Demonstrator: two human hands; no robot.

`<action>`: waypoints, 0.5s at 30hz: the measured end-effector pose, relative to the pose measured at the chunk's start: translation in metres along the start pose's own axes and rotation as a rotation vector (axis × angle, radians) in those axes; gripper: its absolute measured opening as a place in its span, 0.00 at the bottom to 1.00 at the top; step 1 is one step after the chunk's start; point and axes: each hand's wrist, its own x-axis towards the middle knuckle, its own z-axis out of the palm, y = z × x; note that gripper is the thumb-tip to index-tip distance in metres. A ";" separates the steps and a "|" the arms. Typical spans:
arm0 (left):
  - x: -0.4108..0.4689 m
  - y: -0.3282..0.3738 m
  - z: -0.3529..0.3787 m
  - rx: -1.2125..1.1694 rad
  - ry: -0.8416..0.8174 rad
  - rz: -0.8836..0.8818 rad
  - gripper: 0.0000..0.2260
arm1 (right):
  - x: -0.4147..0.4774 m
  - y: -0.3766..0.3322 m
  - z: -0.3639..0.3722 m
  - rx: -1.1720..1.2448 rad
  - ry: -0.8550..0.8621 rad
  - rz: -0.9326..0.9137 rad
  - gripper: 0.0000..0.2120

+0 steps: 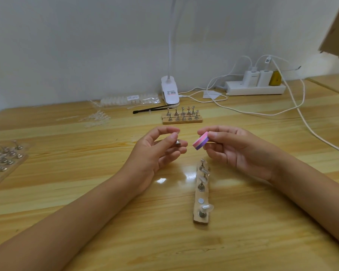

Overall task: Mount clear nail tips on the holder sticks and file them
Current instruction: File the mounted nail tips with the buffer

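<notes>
I judge I am partway through the filing. My left hand (160, 151) pinches one holder stick (177, 142) between thumb and fingertips, its metal foot pointing down. A clear tip seems to sit on its top, but it is too blurred for me to be sure. My right hand (233, 147) grips the pink and purple file block (201, 142) by one end, with the free end aimed at the stick. The two are near each other but not touching, so no stroke is on the nail right now.

At 6 o'clock from my hands lies the near strip (201, 219) on the counter (86, 192). It carries several sticks with clear tips mounted, and one bare round spot (200, 200), which is probably where this stick belongs. Whether its other tips are filed I cannot tell.

At 12 o'clock stands a second strip (182, 120) full of upright sticks. At 9 o'clock a board (0, 178) holds many more. Loose clear tips (95, 118) lie at 11 o'clock beside a bag of tips (129, 99), so I judge plenty of mounting is left.

Both my forearms rest low on the counter and angle inward, with the palms turned toward each other and the wrists slightly raised.
</notes>
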 end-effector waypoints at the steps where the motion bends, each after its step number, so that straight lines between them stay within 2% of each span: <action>1: 0.001 -0.001 -0.001 -0.006 -0.008 -0.004 0.11 | 0.000 0.000 0.000 0.010 0.013 -0.003 0.10; 6: 0.003 -0.002 -0.002 -0.079 -0.011 -0.023 0.13 | 0.000 0.000 -0.001 0.041 0.056 -0.015 0.11; 10: 0.005 -0.005 -0.002 -0.052 0.008 0.000 0.08 | 0.000 0.000 0.001 0.048 0.056 -0.022 0.11; 15: 0.003 -0.003 0.001 -0.023 0.008 0.042 0.21 | 0.000 0.002 0.003 -0.056 0.055 -0.037 0.12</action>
